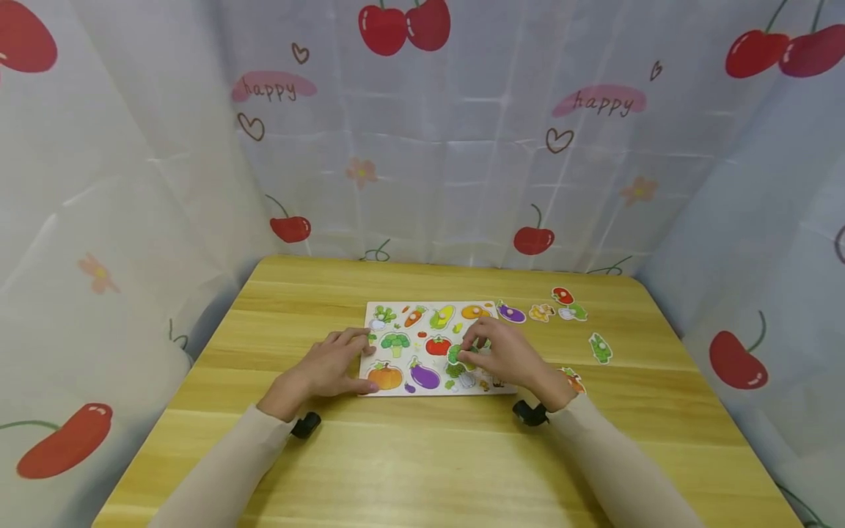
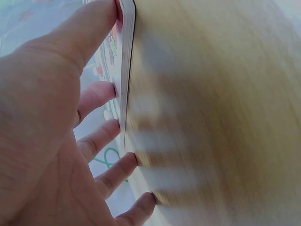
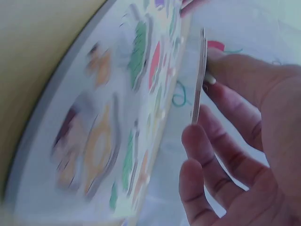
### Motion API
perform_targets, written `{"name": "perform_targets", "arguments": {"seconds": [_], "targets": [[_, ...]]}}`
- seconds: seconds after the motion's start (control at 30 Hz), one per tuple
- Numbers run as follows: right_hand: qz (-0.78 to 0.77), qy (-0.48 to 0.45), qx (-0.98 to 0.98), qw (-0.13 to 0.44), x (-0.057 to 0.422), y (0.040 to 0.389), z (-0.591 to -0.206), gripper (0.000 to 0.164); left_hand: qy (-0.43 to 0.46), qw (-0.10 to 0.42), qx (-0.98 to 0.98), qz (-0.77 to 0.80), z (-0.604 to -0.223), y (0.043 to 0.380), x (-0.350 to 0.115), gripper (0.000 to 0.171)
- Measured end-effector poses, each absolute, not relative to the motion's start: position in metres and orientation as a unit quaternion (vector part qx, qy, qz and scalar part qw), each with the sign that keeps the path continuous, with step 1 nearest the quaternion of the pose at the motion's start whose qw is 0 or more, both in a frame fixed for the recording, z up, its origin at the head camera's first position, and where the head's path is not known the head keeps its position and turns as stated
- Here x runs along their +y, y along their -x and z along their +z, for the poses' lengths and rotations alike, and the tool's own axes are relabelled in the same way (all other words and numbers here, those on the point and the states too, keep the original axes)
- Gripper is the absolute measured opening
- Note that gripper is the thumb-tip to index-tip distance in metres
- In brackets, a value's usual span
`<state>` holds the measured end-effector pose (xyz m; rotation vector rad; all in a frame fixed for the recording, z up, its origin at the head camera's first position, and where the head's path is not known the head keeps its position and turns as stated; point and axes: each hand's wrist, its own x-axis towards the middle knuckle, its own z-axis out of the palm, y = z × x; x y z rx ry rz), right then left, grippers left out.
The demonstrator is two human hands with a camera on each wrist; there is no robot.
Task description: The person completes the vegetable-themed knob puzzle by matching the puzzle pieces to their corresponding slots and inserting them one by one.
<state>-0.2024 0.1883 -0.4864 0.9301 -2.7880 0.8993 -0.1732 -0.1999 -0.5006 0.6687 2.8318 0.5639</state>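
Note:
A white wooden puzzle board (image 1: pixel 416 356) printed with vegetables lies flat on the table. My left hand (image 1: pixel 333 364) rests at its left side, thumb (image 2: pixel 96 28) on the near corner. In the left wrist view, the other fingers are spread along the board's edge, two of them reaching past it onto the table. Over the board's right part, my right hand (image 1: pixel 505 353) pinches a green puzzle piece (image 1: pixel 453 355) between thumb and fingers. Seen edge-on in the right wrist view, that thin piece (image 3: pixel 201 70) is held up off the board, its knob behind the fingertips.
To the right of the board lie loose pieces: an eggplant (image 1: pixel 511 312), a tan piece (image 1: pixel 541 313), a tomato (image 1: pixel 562 295), a green-and-white piece (image 1: pixel 573 312) and a long green one (image 1: pixel 601 348). An orange piece (image 1: pixel 573 379) shows beside my right wrist. Printed curtains (image 1: pixel 449 183) surround the wooden table (image 1: pixel 396 455).

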Motion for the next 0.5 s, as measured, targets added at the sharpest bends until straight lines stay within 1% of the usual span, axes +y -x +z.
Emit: {"name": "perform_targets", "arguments": {"seconds": [0.13, 0.5], "targets": [[0.298, -0.295, -0.907, 0.036, 0.170, 0.208, -0.487, 0.012, -0.222, 0.093, 0.952, 0.190, -0.501, 0.172, -0.199, 0.070], [0.306, -0.273, -0.911, 0.037, 0.121, 0.226, -0.493, 0.015, -0.223, 0.089, 0.953, 0.185, -0.501, 0.174, -0.199, 0.071]]}}
